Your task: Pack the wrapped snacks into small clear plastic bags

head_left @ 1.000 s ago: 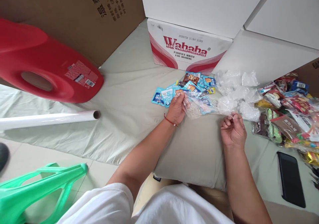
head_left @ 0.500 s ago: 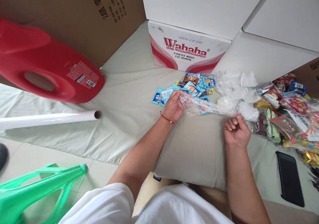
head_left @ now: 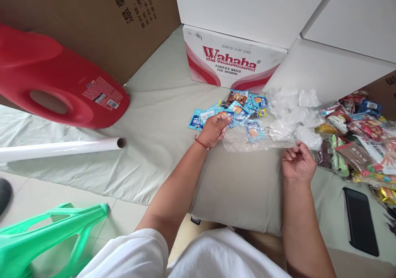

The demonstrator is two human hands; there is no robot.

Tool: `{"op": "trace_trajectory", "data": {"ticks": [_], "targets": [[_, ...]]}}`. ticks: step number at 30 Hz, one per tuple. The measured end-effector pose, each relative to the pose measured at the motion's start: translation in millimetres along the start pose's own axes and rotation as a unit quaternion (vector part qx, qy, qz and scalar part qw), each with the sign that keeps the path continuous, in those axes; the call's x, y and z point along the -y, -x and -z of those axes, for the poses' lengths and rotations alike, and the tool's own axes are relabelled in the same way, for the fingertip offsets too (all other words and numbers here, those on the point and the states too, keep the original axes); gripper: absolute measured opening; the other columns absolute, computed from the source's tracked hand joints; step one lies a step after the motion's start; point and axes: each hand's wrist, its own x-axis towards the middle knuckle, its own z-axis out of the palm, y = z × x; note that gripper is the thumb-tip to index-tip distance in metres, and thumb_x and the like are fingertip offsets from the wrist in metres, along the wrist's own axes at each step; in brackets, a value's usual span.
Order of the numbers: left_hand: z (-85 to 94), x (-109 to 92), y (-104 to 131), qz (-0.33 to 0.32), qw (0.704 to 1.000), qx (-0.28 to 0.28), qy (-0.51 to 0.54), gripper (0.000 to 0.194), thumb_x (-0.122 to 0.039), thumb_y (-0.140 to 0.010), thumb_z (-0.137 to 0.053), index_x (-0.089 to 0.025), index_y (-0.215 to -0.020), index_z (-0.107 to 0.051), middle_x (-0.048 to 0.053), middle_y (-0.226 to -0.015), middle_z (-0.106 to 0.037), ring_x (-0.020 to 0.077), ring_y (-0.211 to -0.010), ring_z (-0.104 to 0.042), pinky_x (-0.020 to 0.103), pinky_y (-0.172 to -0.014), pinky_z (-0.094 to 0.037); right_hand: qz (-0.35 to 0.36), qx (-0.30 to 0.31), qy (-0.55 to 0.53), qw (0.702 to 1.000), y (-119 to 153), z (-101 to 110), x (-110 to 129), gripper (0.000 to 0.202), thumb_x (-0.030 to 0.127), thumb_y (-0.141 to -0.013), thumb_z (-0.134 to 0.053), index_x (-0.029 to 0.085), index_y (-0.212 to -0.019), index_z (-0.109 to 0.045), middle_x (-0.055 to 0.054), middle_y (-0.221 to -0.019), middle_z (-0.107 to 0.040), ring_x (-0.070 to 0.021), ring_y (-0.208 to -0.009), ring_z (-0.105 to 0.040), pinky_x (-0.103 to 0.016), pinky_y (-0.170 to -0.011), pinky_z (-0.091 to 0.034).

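A clear plastic bag [head_left: 239, 142] is stretched level between my two hands above the cloth. My left hand [head_left: 214, 129] pinches its left end, close to several blue snack packets [head_left: 198, 119]. With fingers curled, my right hand [head_left: 298, 161] grips the bag's other end. One blue packet [head_left: 254, 129] shows behind or through the film; I cannot tell whether it is inside. Just beyond my right hand lies a heap of crumpled clear plastic bags [head_left: 286, 111].
A pile of mixed packaged snacks [head_left: 365, 133] lies at the right, with a black phone [head_left: 360, 221] nearer. Behind stands a Wahaha water carton [head_left: 232, 59]. At the left are a red jug [head_left: 71, 84], a white tube [head_left: 62, 148] and a green stool [head_left: 55, 236].
The bag, bunched and twisted before, is now spread flatter between my hands. My left hand has shifted slightly left and turned; my right hand has moved slightly right.
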Motion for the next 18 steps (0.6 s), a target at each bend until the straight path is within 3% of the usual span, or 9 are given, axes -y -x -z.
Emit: {"op": "trace_trajectory", "data": {"ticks": [4, 10, 12, 14, 16, 18], "targets": [[8.2, -10.9, 0.9, 0.012, 0.999, 0.016, 0.034, 0.051, -0.036, -0.058, -0.1, -0.017, -0.084, -0.061, -0.008, -0.065, -0.054, 0.0002, -0.041, -0.035, 0.017, -0.032, -0.014, 0.02, 0.003, 0.023, 1.0, -3.2, 4.0, 2.6, 0.025, 0.023, -0.07, -0.082, 0.015, -0.084, -0.064, 0.008, -0.063, -0.049, -0.0026, -0.049, -0.04, -0.012, -0.04, -0.033], [6.7, -6.0, -2.4, -0.013, 0.999, 0.036, 0.031, 0.044, -0.041, -0.064, -0.097, -0.016, -0.091, -0.073, -0.004, -0.068, -0.06, 0.0018, -0.042, -0.034, 0.02, -0.033, -0.014, 0.056, -0.045, 0.118, 0.99, -4.1, 9.3, 3.1, 0.033, 0.027, -0.062, -0.087, 0.015, -0.086, -0.068, 0.003, -0.072, -0.061, -0.0039, -0.052, -0.044, -0.013, -0.039, -0.033], [4.9, -4.9, -1.5, -0.027, 0.998, 0.055, 0.014, 0.044, -0.042, -0.064, -0.097, -0.016, -0.091, -0.074, -0.005, -0.067, -0.06, 0.0016, -0.042, -0.033, 0.02, -0.035, -0.016, 0.107, -0.089, 0.149, 0.979, -3.6, 12.8, 9.4, 0.03, 0.024, -0.064, -0.084, 0.017, -0.089, -0.069, 0.004, -0.072, -0.061, -0.0052, -0.053, -0.045, -0.014, -0.039, -0.035], [2.9, -4.4, 0.4, -0.036, 0.995, 0.089, 0.001, 0.045, -0.044, -0.063, -0.098, -0.017, -0.092, -0.074, -0.007, -0.062, -0.055, 0.0019, -0.041, -0.033, 0.021, -0.036, -0.017, 0.209, -0.114, 0.168, 0.957, 0.2, 10.8, 18.2, 0.023, 0.021, -0.07, -0.08, 0.02, -0.089, -0.069, 0.005, -0.072, -0.059, -0.0062, -0.054, -0.045, -0.016, -0.041, -0.036], [1.0, -3.5, 2.5, -0.038, 0.99, 0.133, -0.009, 0.048, -0.044, -0.062, -0.098, -0.018, -0.093, -0.073, -0.009, -0.056, -0.048, 0.0024, -0.04, -0.033, 0.021, -0.037, -0.019, 0.307, -0.098, 0.192, 0.927, 8.4, -0.9, 26.3, 0.014, 0.021, -0.077, -0.076, 0.021, -0.09, -0.07, 0.004, -0.072, -0.057, -0.0071, -0.054, -0.043, -0.018, -0.042, -0.035], [-0.5, -1.9, 4.0, -0.031, 0.985, 0.169, -0.015, 0.05, -0.044, -0.061, -0.099, -0.018, -0.095, -0.072, -0.01, -0.056, -0.047, 0.0024, -0.04, -0.034, 0.021, -0.037, -0.021, 0.318, -0.039, 0.227, 0.92, 19.0, -22.7, 30.0, 0.01, 0.023, -0.081, -0.076, 0.022, -0.091, -0.073, 0.003, -0.075, -0.059, -0.008, -0.056, -0.044, -0.02, -0.045, -0.035]]}}
